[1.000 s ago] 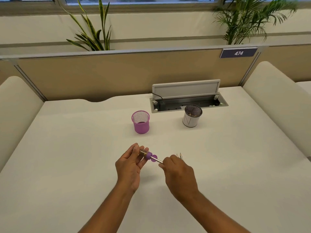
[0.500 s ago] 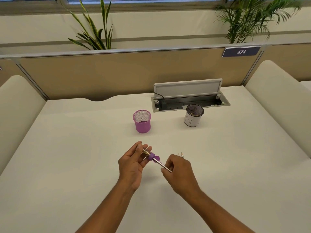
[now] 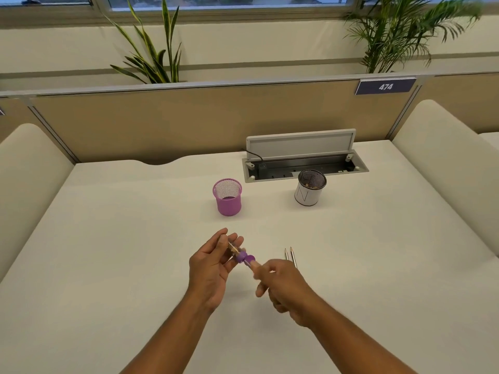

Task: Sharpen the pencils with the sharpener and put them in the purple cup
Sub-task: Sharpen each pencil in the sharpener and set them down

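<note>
Sharpening looks under way: above the desk [image 3: 108,238], toward its near edge, the left hand [image 3: 213,268] pinches the purple sharpener [image 3: 244,258] while the right hand [image 3: 280,284] closes on a pencil [image 3: 248,263] seated in it, calling next for a twist before the empty-looking purple cup [image 3: 227,197] mid-desk.

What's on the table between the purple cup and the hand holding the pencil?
Nothing. In the head view, the table is bare between the purple cup and the left hand, which holds the pencil.
</note>
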`<action>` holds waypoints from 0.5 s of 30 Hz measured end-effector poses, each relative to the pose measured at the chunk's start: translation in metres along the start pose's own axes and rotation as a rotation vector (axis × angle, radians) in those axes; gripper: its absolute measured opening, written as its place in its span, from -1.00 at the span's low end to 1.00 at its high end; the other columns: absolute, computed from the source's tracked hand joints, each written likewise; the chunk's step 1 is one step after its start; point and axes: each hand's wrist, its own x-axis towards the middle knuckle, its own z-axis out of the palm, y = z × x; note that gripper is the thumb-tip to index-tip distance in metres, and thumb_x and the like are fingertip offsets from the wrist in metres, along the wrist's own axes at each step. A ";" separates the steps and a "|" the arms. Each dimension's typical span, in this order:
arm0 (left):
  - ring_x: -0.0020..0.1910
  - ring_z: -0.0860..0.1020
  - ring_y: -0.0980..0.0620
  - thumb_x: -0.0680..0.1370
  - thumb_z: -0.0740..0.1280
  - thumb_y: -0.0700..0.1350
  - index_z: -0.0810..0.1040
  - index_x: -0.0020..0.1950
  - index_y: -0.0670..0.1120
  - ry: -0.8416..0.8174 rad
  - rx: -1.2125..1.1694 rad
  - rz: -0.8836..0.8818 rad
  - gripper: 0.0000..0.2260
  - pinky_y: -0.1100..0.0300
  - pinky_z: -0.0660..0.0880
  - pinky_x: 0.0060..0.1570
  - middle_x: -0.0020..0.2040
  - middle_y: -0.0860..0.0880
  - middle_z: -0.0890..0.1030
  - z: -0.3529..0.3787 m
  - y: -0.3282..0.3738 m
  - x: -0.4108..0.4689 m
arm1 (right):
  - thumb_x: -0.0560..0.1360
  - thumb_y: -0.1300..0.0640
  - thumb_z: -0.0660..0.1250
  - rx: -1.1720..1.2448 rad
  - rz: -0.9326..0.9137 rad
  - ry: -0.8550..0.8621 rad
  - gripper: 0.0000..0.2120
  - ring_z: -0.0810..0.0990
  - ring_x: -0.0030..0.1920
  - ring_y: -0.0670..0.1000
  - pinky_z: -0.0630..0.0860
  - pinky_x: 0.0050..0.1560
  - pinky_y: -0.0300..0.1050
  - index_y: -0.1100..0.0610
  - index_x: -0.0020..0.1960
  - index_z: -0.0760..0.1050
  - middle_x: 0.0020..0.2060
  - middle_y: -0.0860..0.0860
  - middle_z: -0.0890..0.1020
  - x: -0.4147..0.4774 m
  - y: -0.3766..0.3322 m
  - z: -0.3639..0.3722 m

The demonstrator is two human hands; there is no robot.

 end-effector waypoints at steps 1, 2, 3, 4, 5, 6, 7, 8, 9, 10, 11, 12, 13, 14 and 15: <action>0.15 0.73 -0.21 0.66 0.33 -0.21 0.60 0.33 -0.19 0.007 -0.005 0.005 -0.76 -0.03 0.72 0.00 0.15 -0.23 0.74 0.000 0.000 0.000 | 0.49 -0.20 0.46 -0.108 -0.092 0.081 -0.61 0.33 -0.49 -0.06 0.27 -0.49 -0.22 0.15 -0.09 0.55 -0.34 0.00 0.63 0.001 0.001 0.002; 0.14 0.73 -0.21 0.66 0.35 -0.21 0.60 0.32 -0.20 0.020 -0.013 0.011 -0.76 -0.03 0.72 -0.02 0.14 -0.22 0.75 0.001 0.000 0.000 | 0.44 -0.16 0.52 -0.244 -0.204 0.174 -0.64 0.37 -0.46 -0.09 0.32 -0.44 -0.25 0.10 -0.15 0.52 -0.36 -0.05 0.59 0.002 0.003 0.002; 0.12 0.74 -0.21 0.65 0.36 -0.22 0.61 0.31 -0.20 0.036 -0.020 0.016 -0.76 -0.02 0.72 -0.05 0.12 -0.22 0.75 0.002 0.000 -0.001 | 0.43 -0.10 0.55 -0.386 -0.330 0.250 -0.68 0.39 -0.43 -0.11 0.32 -0.39 -0.29 0.07 -0.19 0.48 -0.38 -0.09 0.54 0.003 0.006 0.002; 0.10 0.74 -0.21 0.64 0.37 -0.22 0.61 0.31 -0.20 0.054 -0.022 0.022 -0.76 -0.02 0.72 -0.07 0.11 -0.21 0.76 0.003 -0.001 -0.001 | 0.44 -0.03 0.54 -0.533 -0.457 0.312 -0.70 0.39 -0.41 -0.09 0.28 -0.38 -0.32 0.05 -0.21 0.44 -0.37 -0.11 0.50 0.004 0.010 0.002; 0.09 0.75 -0.22 0.63 0.38 -0.22 0.62 0.30 -0.19 0.074 -0.019 0.028 -0.76 -0.03 0.72 -0.09 0.10 -0.20 0.76 0.004 -0.002 -0.001 | 0.47 0.01 0.54 -0.704 -0.576 0.391 -0.71 0.37 -0.40 -0.07 0.23 -0.39 -0.32 0.04 -0.22 0.42 -0.35 -0.11 0.48 0.005 0.012 0.002; 0.08 0.75 -0.22 0.63 0.39 -0.22 0.62 0.30 -0.19 0.092 -0.015 0.036 -0.76 -0.05 0.73 -0.09 0.10 -0.20 0.76 0.005 -0.003 -0.001 | 0.46 0.03 0.54 -0.882 -0.677 0.474 -0.72 0.34 -0.41 -0.06 0.19 -0.42 -0.30 0.04 -0.21 0.44 -0.34 -0.11 0.49 0.005 0.015 0.002; 0.08 0.75 -0.23 0.62 0.40 -0.22 0.62 0.30 -0.20 0.110 -0.014 0.042 -0.75 -0.07 0.73 -0.09 0.10 -0.21 0.76 0.006 -0.006 -0.001 | 0.45 0.05 0.56 -1.025 -0.745 0.522 -0.74 0.33 -0.43 -0.03 0.18 -0.44 -0.25 0.05 -0.22 0.47 -0.35 -0.08 0.50 0.005 0.016 0.001; 0.07 0.75 -0.24 0.62 0.40 -0.23 0.62 0.30 -0.20 0.126 -0.016 0.045 -0.75 -0.10 0.73 -0.09 0.10 -0.22 0.76 0.007 -0.008 -0.002 | 0.43 0.07 0.57 -1.103 -0.789 0.571 -0.75 0.35 -0.44 0.00 0.18 -0.46 -0.19 0.07 -0.23 0.50 -0.37 -0.05 0.51 0.007 0.018 0.001; 0.07 0.75 -0.25 0.62 0.40 -0.23 0.62 0.31 -0.20 0.138 -0.020 0.044 -0.75 -0.12 0.73 -0.07 0.11 -0.23 0.75 0.009 -0.010 -0.002 | 0.44 0.09 0.57 -1.129 -0.820 0.609 -0.77 0.37 -0.44 0.02 0.19 -0.46 -0.16 0.09 -0.23 0.52 -0.38 -0.03 0.52 0.009 0.020 0.000; 0.07 0.75 -0.25 0.63 0.40 -0.23 0.62 0.31 -0.20 0.145 -0.023 0.043 -0.74 -0.13 0.73 -0.05 0.11 -0.24 0.75 0.009 -0.011 -0.003 | 0.46 0.09 0.55 -1.110 -0.818 0.609 -0.79 0.39 -0.43 0.01 0.21 -0.46 -0.17 0.09 -0.22 0.53 -0.37 -0.03 0.53 0.011 0.021 0.000; 0.08 0.75 -0.25 0.63 0.39 -0.23 0.62 0.31 -0.20 0.143 -0.027 0.044 -0.75 -0.13 0.72 -0.05 0.12 -0.24 0.75 0.009 -0.012 -0.003 | 0.51 0.07 0.50 -1.072 -0.767 0.572 -0.80 0.38 -0.41 0.00 0.21 -0.45 -0.21 0.08 -0.21 0.53 -0.36 -0.04 0.54 0.012 0.021 0.000; 0.09 0.74 -0.25 0.63 0.39 -0.23 0.62 0.31 -0.20 0.136 -0.028 0.045 -0.75 -0.12 0.72 -0.05 0.12 -0.25 0.74 0.008 -0.013 -0.002 | 0.58 0.02 0.41 -1.031 -0.666 0.537 -0.78 0.38 -0.39 0.00 0.22 -0.43 -0.23 0.07 -0.20 0.52 -0.34 -0.05 0.55 0.012 0.020 0.002; 0.09 0.74 -0.24 0.64 0.38 -0.22 0.61 0.32 -0.21 0.125 -0.023 0.044 -0.75 -0.10 0.72 -0.06 0.12 -0.25 0.74 0.007 -0.013 -0.002 | 0.64 -0.03 0.30 -0.991 -0.550 0.481 -0.72 0.39 -0.37 0.00 0.26 -0.41 -0.20 0.07 -0.19 0.51 -0.33 -0.05 0.55 0.013 0.017 0.002; 0.10 0.74 -0.22 0.64 0.37 -0.22 0.61 0.32 -0.20 0.114 -0.009 0.041 -0.75 -0.08 0.72 -0.07 0.12 -0.25 0.74 0.005 -0.013 -0.001 | 0.68 -0.06 0.22 -0.864 -0.411 0.358 -0.64 0.41 -0.37 0.01 0.34 -0.40 -0.13 0.10 -0.19 0.55 -0.34 -0.04 0.55 0.015 0.011 -0.001; 0.10 0.75 -0.21 0.65 0.36 -0.21 0.60 0.33 -0.20 0.103 0.008 0.035 -0.75 -0.07 0.72 -0.07 0.11 -0.24 0.75 0.002 -0.013 -0.001 | 0.68 -0.06 0.19 -0.638 -0.263 0.211 -0.60 0.42 -0.41 0.00 0.41 -0.40 -0.09 0.13 -0.19 0.60 -0.36 -0.01 0.53 0.015 0.004 -0.004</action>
